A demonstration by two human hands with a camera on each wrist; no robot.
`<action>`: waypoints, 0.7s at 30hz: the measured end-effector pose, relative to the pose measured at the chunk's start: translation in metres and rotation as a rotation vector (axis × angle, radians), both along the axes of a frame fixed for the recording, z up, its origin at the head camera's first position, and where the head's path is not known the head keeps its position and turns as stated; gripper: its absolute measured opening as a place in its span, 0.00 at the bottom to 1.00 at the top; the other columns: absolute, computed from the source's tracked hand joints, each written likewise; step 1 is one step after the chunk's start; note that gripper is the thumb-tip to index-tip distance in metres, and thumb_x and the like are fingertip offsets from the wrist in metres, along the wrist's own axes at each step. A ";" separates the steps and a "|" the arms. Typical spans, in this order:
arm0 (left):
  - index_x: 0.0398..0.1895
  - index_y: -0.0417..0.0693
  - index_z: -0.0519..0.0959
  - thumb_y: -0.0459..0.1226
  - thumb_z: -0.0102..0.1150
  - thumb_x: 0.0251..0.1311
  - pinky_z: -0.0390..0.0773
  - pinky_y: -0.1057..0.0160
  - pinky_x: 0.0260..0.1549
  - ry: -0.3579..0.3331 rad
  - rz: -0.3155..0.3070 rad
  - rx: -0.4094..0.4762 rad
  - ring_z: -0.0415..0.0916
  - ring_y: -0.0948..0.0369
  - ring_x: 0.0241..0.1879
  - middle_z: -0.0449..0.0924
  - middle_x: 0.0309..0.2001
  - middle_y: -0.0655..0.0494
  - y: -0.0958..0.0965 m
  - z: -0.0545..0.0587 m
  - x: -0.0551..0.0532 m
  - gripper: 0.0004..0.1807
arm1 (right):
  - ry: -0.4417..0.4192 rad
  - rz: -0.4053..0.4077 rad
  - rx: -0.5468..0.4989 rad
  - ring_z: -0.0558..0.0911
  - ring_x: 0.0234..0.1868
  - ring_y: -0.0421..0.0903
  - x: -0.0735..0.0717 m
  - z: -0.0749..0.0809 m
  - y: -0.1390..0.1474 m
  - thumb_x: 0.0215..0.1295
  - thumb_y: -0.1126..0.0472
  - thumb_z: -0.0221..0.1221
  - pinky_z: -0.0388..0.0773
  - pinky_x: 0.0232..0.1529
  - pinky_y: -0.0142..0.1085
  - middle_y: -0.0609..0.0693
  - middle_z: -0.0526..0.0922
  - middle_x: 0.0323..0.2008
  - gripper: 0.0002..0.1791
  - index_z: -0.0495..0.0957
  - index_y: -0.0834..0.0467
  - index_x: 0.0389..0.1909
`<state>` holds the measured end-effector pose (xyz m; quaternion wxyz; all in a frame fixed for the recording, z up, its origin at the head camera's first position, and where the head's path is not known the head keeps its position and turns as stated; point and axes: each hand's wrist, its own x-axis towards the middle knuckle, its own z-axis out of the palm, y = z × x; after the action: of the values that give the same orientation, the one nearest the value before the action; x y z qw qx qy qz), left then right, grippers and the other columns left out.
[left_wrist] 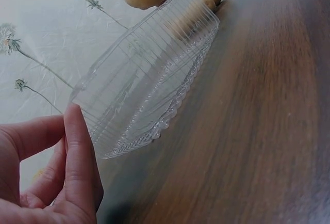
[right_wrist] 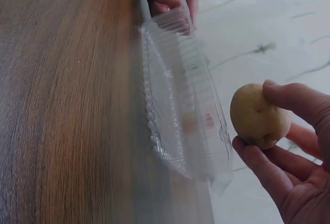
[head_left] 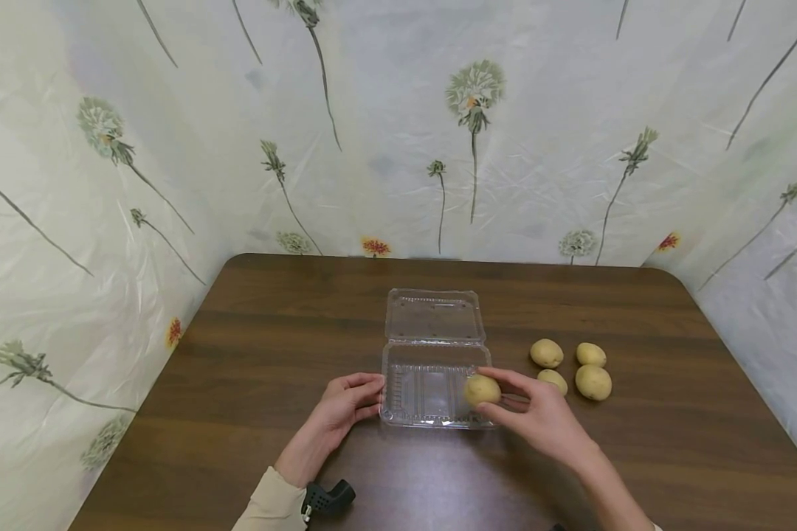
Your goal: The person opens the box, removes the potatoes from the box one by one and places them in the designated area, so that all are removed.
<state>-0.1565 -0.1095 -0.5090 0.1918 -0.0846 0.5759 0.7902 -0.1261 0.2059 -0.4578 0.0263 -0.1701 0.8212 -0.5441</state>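
Observation:
A clear plastic clamshell container lies on the table with its lid folded back, away from me. My left hand pinches the left rim of the base between thumb and fingers, as the left wrist view also shows. Between the thumb and fingertips of my right hand is a yellow potato, held above the right end of the base. In the right wrist view that potato is apart from the container wall. No potato is visible inside the base.
Several more potatoes, among them a larger one and one farther back, lie right of the container. The brown wooden table reaches back to a flower-patterned sheet. A black device is strapped at the left wrist.

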 end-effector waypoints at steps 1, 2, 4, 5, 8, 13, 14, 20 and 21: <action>0.51 0.28 0.77 0.33 0.64 0.62 0.83 0.66 0.34 -0.001 0.000 0.001 0.79 0.62 0.31 0.81 0.32 0.51 0.000 0.000 0.000 0.18 | 0.000 -0.003 0.003 0.83 0.50 0.49 0.001 0.000 0.001 0.57 0.57 0.71 0.80 0.48 0.35 0.55 0.81 0.54 0.29 0.77 0.59 0.59; 0.51 0.28 0.77 0.33 0.64 0.62 0.83 0.66 0.34 -0.002 0.001 0.001 0.79 0.62 0.31 0.81 0.32 0.51 0.000 0.000 0.000 0.18 | 0.001 -0.007 0.006 0.83 0.50 0.50 0.001 0.000 0.001 0.56 0.57 0.71 0.80 0.48 0.35 0.55 0.81 0.53 0.29 0.77 0.58 0.59; 0.50 0.29 0.77 0.33 0.65 0.62 0.83 0.66 0.34 -0.002 0.000 0.001 0.79 0.62 0.31 0.81 0.32 0.51 -0.001 0.000 0.000 0.18 | 0.001 -0.016 0.014 0.83 0.50 0.49 0.002 0.000 0.003 0.56 0.57 0.72 0.80 0.48 0.35 0.54 0.81 0.53 0.28 0.77 0.56 0.59; 0.50 0.29 0.77 0.33 0.64 0.62 0.83 0.66 0.34 -0.003 0.000 0.002 0.79 0.62 0.31 0.81 0.32 0.51 -0.001 0.000 0.000 0.18 | 0.003 -0.019 0.017 0.83 0.50 0.49 0.002 0.000 0.003 0.56 0.56 0.71 0.80 0.48 0.35 0.54 0.81 0.53 0.28 0.77 0.56 0.59; 0.50 0.29 0.78 0.33 0.64 0.62 0.83 0.66 0.34 -0.004 -0.001 0.005 0.79 0.62 0.31 0.81 0.32 0.52 -0.001 -0.001 0.000 0.17 | 0.007 -0.023 0.020 0.82 0.50 0.49 0.003 -0.001 0.005 0.56 0.56 0.71 0.80 0.48 0.35 0.53 0.81 0.52 0.28 0.77 0.57 0.59; 0.49 0.30 0.78 0.33 0.64 0.62 0.83 0.66 0.34 -0.006 0.000 0.010 0.79 0.62 0.31 0.81 0.32 0.52 -0.001 -0.003 0.000 0.16 | 0.016 -0.020 0.013 0.82 0.50 0.51 0.004 -0.002 0.005 0.56 0.57 0.71 0.80 0.48 0.33 0.54 0.82 0.52 0.29 0.77 0.59 0.59; 0.49 0.30 0.78 0.33 0.64 0.62 0.83 0.66 0.34 -0.004 0.000 0.012 0.79 0.62 0.31 0.81 0.32 0.52 -0.001 -0.003 0.000 0.16 | 0.019 -0.022 0.015 0.82 0.50 0.51 0.004 -0.002 0.006 0.56 0.57 0.71 0.80 0.48 0.33 0.54 0.82 0.52 0.29 0.77 0.59 0.59; 0.49 0.29 0.78 0.33 0.64 0.62 0.83 0.66 0.34 0.000 -0.003 0.013 0.79 0.63 0.31 0.80 0.32 0.52 -0.001 -0.003 -0.002 0.17 | 0.025 -0.038 0.019 0.83 0.49 0.51 0.006 -0.001 0.007 0.57 0.57 0.71 0.80 0.48 0.33 0.53 0.82 0.51 0.28 0.77 0.57 0.58; 0.50 0.29 0.78 0.33 0.64 0.62 0.83 0.66 0.34 -0.003 -0.003 0.010 0.79 0.63 0.31 0.80 0.32 0.52 -0.001 -0.003 -0.002 0.17 | 0.028 -0.039 0.019 0.83 0.49 0.51 0.006 -0.001 0.007 0.57 0.57 0.71 0.79 0.48 0.33 0.53 0.82 0.51 0.27 0.78 0.56 0.58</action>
<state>-0.1581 -0.1108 -0.5123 0.1943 -0.0837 0.5717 0.7927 -0.1200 0.2132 -0.4592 0.0057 -0.1617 0.8296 -0.5344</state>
